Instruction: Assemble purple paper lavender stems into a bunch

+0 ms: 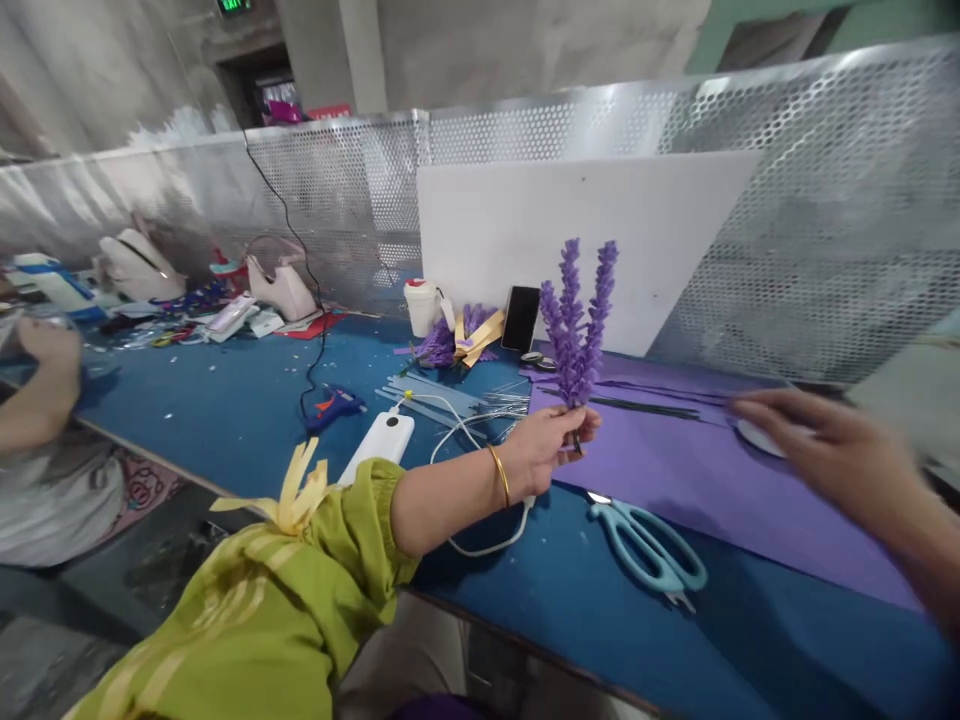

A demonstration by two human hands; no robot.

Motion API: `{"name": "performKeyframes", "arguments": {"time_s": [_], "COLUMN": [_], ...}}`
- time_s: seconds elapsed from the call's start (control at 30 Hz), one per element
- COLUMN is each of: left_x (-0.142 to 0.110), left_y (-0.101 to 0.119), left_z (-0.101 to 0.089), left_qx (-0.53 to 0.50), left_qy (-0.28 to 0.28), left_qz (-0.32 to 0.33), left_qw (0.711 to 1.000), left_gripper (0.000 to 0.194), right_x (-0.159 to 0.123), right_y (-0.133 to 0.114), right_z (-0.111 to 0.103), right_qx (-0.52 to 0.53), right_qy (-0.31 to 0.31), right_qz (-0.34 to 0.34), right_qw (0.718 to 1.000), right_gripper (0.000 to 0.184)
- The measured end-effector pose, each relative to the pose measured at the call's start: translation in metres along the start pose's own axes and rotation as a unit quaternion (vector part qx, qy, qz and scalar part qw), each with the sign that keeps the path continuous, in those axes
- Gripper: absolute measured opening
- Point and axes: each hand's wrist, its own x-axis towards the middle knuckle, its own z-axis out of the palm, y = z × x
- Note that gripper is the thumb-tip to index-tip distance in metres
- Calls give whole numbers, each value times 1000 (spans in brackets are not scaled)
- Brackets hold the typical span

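Blue tabletop (225, 410) spreads before you, with the purple sheet (675, 470) as your landmark. Nearest, blue scissors (652, 550) lie just in front of the sheet, handles toward you, probably for easy pick-up. Your left hand (551, 447) grips the purple flower spikes (577, 335) by their lower stems, above the sheet's left end; that low hold seems to keep the blooms upright and uncrushed. Your right hand (840, 450) hovers or rests at a pale disc (759, 440) toward the sheet's right; blur prevents telling whether you grip it. Behind the sheet, a phone (520, 318) stands by the white board (600, 200), perhaps leaning for support. Left beyond the sheet, a white cup (421, 308) and, farther left, a pink handbag (281, 290) hide their contents.
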Motion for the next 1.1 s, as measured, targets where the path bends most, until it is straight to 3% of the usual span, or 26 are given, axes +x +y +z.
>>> {"name": "performKeyframes", "arguments": {"time_s": [0.07, 0.13, 0.2, 0.27, 0.37, 0.53, 0.7, 1.1], "left_x": [-4, -8, -10, -11, -11, -11, -14, -14], "left_y": [-7, -13, -16, -18, -18, -15, -17, -23], "left_z": [1, -2, -9, -20, -37, -48, -48, -47], "left_qx": [-25, -50, -64, -63, -54, -38, -17, 19], "left_qy": [2, 0, -5, -10, -30, -72, -50, -6], "left_qz": [13, 21, 22, 18, 9, -8, 1, 28], "left_qw": [1000, 999, 998, 998, 998, 997, 999, 999], "left_gripper": [10, 12, 16, 19, 21, 20, 23, 38], "right_x": [-21, -42, -57, -66, -71, -77, -82, -89], "right_y": [-58, -106, -136, -149, -152, -151, -151, -146], "right_z": [24, 53, 80, 98, 111, 113, 113, 120], "right_qx": [157, 272, 356, 447, 513, 568, 597, 624], "right_qy": [-140, -220, -241, -249, -261, -258, -286, -297], "right_qz": [-26, -37, 9, 80, 154, 191, 216, 214], "right_qw": [977, 936, 903, 856, 803, 758, 718, 690], "right_gripper": [54, 46, 42, 43, 47, 44, 38, 35]}}
